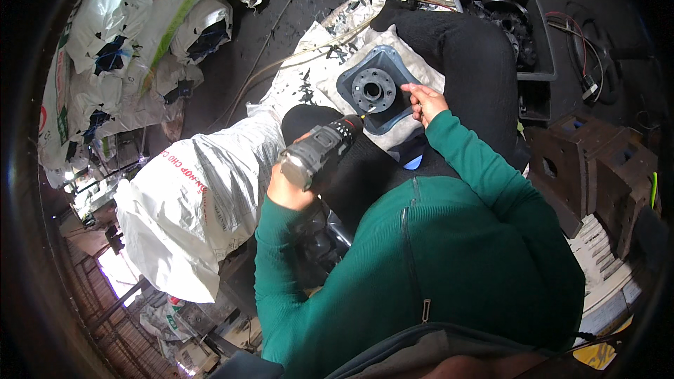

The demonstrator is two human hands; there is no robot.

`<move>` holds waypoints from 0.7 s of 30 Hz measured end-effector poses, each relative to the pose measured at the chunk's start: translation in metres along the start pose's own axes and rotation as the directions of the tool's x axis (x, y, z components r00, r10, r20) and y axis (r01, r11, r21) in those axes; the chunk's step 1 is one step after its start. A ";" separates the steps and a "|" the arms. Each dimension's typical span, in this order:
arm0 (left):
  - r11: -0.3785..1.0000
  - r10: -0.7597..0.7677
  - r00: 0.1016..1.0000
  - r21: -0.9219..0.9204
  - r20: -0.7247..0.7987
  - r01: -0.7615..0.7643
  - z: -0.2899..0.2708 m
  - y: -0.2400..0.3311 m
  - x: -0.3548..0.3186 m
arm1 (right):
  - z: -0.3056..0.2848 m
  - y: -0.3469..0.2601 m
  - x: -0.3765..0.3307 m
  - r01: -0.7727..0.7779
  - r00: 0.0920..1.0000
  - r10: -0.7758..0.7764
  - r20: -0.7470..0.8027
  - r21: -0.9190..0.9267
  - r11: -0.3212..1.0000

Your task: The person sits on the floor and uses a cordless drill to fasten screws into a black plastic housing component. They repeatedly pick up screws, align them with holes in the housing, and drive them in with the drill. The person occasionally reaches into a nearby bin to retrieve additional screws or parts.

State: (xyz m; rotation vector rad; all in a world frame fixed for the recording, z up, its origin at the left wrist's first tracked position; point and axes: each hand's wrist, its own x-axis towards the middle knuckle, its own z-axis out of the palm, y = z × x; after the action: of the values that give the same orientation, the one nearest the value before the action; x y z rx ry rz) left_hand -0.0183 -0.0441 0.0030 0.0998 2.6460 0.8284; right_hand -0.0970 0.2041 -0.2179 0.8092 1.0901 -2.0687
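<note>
My left hand (289,191) is wrapped round a grey and black cordless drill (319,152). The drill's bit points toward the lower edge of a round dark flange (373,91) with a centre bore and a ring of holes; I cannot tell whether the bit touches it. This flange sits in the middle of a blue-grey, square plastic housing (382,126) with rounded corners, which lies between my legs on a whitish cloth. My right hand (427,103) is closed, thumb and fingers pinching the housing's right rim.
White sacks (200,196) stand at the left, with more filled sacks (112,35) behind. At the far right, a grey bin (547,49) holds black parts. Rusty brown metal blocks (572,158) stand to my right. A hose (260,74) and thin cables cross the dark floor.
</note>
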 end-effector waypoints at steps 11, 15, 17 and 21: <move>0.987 -0.072 0.995 0.148 0.073 0.060 0.003 0.010 0.047 | 0.014 0.012 0.035 0.204 0.972 -0.226 -0.062 -0.245 0.948; 0.951 -0.158 0.969 0.294 0.190 0.098 -0.002 0.023 0.071 | 0.013 0.015 0.039 0.234 0.963 -0.264 -0.047 -0.335 0.913; 0.942 -0.200 0.947 0.314 0.252 0.115 -0.002 0.023 0.081 | 0.013 0.018 0.042 0.259 0.957 -0.289 -0.038 -0.347 0.902; 0.962 -0.191 0.956 0.237 0.224 0.137 0.004 0.019 0.083 | 0.010 0.021 0.043 0.283 0.956 -0.291 0.025 -0.322 0.903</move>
State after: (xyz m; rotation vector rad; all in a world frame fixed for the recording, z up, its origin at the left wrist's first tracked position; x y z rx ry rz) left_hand -0.0948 -0.0121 -0.0155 0.0339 2.4611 0.4363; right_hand -0.1084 0.1749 -0.2559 0.5343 1.5920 -2.0359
